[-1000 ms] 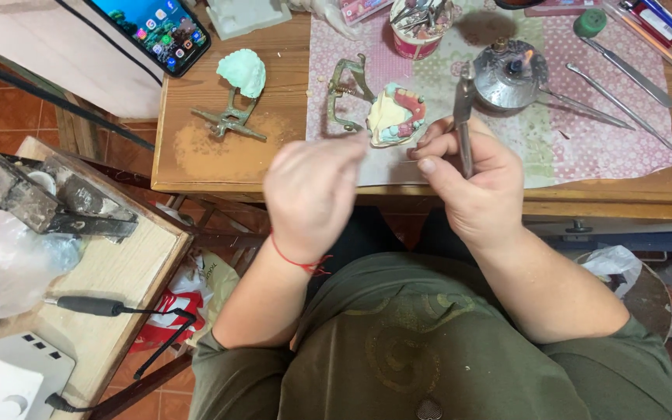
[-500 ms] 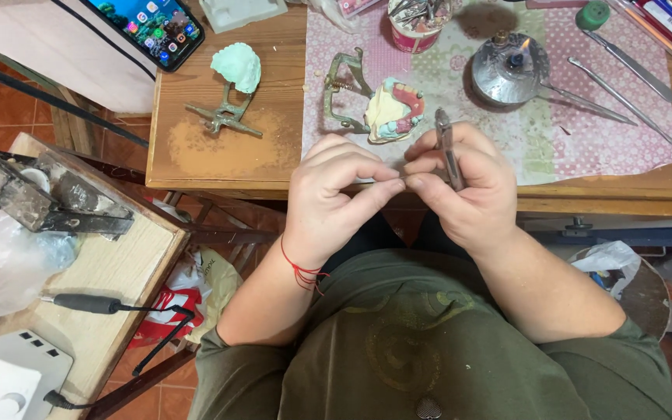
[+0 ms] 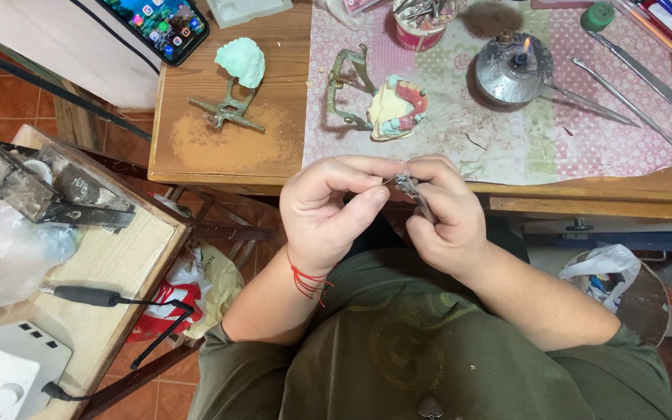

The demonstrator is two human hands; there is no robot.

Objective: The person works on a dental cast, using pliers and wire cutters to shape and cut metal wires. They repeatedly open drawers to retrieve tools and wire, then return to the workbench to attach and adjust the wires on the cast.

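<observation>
My right hand (image 3: pixel 446 218) grips small metal pliers (image 3: pixel 412 191) just in front of the table edge. My left hand (image 3: pixel 327 208) pinches a thin wire (image 3: pixel 389 180) at the pliers' tip; both hands touch above my lap. Beyond them on the pink patterned mat (image 3: pixel 585 140) stands a dental model with pink gums and teeth on a metal articulator (image 3: pixel 386 105). A lit alcohol burner (image 3: pixel 511 70) sits to its right.
A green plaster cast on a metal articulator (image 3: pixel 233 85) rests on the wooden table (image 3: pixel 219 152). Metal instruments (image 3: pixel 624 85) lie at far right, a cup of tools (image 3: pixel 421 19) at the back, a phone (image 3: pixel 161 23) top left. A side bench (image 3: pixel 95 264) holds a metal press (image 3: pixel 40 183) and cable.
My hands came together and drew back from the table toward my lap. The left hand, raised and blurred before, now pinches the wire at the pliers' tip.
</observation>
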